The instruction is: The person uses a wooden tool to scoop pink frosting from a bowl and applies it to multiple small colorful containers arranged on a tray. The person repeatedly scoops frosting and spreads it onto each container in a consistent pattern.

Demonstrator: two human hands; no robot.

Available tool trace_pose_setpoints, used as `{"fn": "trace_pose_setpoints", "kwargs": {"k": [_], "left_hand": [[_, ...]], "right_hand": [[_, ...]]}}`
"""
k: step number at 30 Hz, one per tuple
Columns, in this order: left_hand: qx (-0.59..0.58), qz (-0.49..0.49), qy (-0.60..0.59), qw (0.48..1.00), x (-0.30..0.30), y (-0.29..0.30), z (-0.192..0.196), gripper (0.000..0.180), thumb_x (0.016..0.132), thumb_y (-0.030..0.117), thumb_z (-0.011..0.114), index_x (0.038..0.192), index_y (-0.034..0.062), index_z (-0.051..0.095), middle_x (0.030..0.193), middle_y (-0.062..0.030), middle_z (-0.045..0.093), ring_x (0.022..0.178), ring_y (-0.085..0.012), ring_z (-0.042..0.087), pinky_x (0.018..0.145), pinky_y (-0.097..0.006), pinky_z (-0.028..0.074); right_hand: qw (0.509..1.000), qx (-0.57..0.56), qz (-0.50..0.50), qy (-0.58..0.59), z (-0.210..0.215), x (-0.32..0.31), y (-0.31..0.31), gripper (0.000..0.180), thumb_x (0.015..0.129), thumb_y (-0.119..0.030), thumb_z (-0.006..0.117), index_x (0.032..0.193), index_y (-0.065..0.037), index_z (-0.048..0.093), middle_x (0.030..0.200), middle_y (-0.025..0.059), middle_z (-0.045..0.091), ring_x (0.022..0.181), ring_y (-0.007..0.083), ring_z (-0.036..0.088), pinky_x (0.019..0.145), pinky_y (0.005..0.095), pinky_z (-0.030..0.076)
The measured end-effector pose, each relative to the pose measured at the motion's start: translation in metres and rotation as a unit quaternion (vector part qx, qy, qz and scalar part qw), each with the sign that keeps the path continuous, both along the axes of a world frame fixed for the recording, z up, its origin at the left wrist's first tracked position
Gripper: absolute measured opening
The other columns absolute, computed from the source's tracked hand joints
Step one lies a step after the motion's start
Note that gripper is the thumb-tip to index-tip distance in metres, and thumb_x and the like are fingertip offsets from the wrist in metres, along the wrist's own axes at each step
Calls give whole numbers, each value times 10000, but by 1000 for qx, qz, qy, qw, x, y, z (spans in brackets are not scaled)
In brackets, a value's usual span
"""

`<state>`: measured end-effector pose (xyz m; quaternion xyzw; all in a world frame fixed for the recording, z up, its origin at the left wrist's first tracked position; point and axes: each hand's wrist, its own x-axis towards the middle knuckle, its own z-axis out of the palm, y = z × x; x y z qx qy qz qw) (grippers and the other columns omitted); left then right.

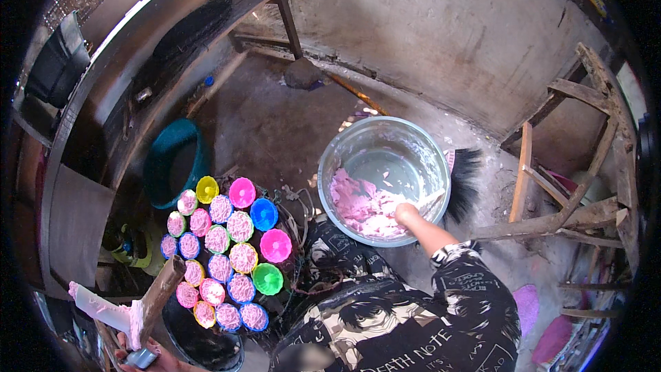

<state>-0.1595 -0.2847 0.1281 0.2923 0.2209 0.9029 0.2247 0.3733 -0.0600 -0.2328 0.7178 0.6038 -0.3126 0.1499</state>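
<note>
Directly beside pink paste (365,208), right fingers (403,214), grip unclear, left fingers (122,355) clasping smeared tool (118,315)

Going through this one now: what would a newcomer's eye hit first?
Probably the bright cups left of centre, most topped with pink swirls. Then the tub right of centre, with pink mix and the right hand inside. At lower left, the left hand holds a pink-smeared tool.

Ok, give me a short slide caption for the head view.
Right fingers reach into a basin holding pink paste, near colourful cups, many filled with pink swirls.
</note>
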Motion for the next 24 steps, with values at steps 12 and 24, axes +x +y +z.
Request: {"fn": "trace_pose_setpoints", "kwargs": {"k": [12, 24], "left_hand": [[-111, 319, 281, 898, 14, 7, 2, 368, 776, 228, 647, 1111, 139, 524, 1156, -109, 501, 1033, -274, 513, 862, -469, 454], [-20, -184, 158, 970, 21, 36, 10, 503, 840, 448, 558, 1141, 54, 472, 1171, -112, 419, 1215, -350, 353, 1036, -534, 260]], "right_hand": [[993, 37, -81, 82, -106, -57, 25, 383, 799, -427, 547, 863, -76, 687, 857, 149, 659, 794, 298, 636, 743, 385, 484], [978, 54, -59, 195, -16, -26, 14, 324, 825, -402, 606, 841, -92, 698, 616, 37, 636, 499, 114, 569, 478, 271, 449]]}}
